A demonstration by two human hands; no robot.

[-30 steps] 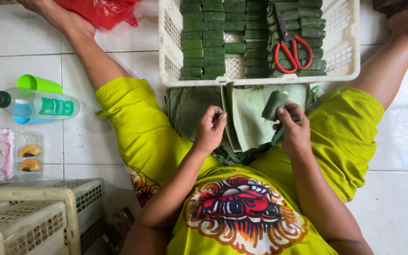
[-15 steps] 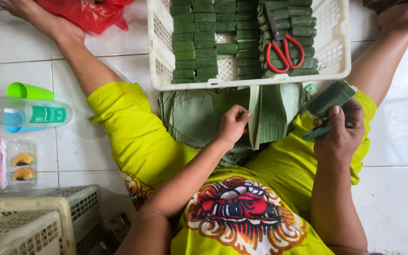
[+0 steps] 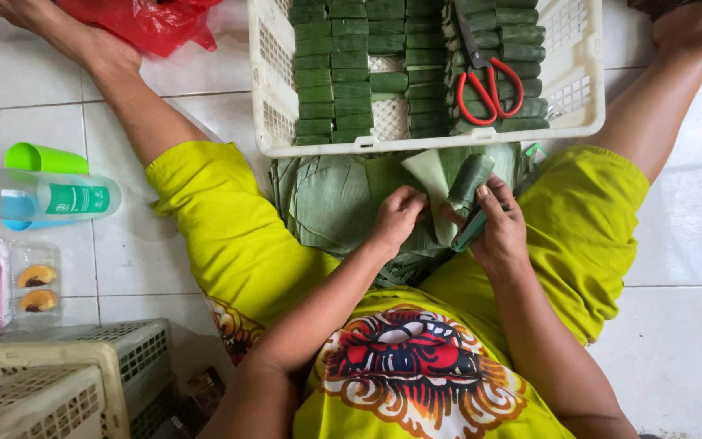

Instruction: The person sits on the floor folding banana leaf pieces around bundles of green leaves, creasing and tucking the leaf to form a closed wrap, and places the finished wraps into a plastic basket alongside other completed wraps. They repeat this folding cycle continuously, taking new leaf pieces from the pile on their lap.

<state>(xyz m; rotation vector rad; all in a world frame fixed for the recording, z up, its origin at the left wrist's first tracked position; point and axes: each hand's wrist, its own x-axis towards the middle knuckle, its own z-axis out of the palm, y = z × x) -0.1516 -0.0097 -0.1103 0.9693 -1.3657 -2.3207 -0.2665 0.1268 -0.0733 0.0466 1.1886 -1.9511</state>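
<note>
You sit on a white tile floor [image 3: 676, 358]. Your right hand [image 3: 499, 232] fingers hold a green leaf roll [image 3: 470, 179]. Your left hand [image 3: 396, 219] pinches a leaf strip [image 3: 432, 183].

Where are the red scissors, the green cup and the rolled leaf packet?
red scissors [image 3: 489, 89], head view, on the handles.
green cup [image 3: 42, 158], head view, on its side.
rolled leaf packet [image 3: 470, 179], head view, mid-roll.

1. Leaves [image 3: 331, 199] lie on the lap, just before the crate [image 3: 582, 77].
2. Parcels [image 3: 343, 69] and scissors [image 3: 489, 81] lie in the crate.
3. A bottle [image 3: 46, 197] lies well left, a cup [image 3: 42, 158] behind it.
4. A basket [image 3: 58, 382] stands nearer, left.
</note>
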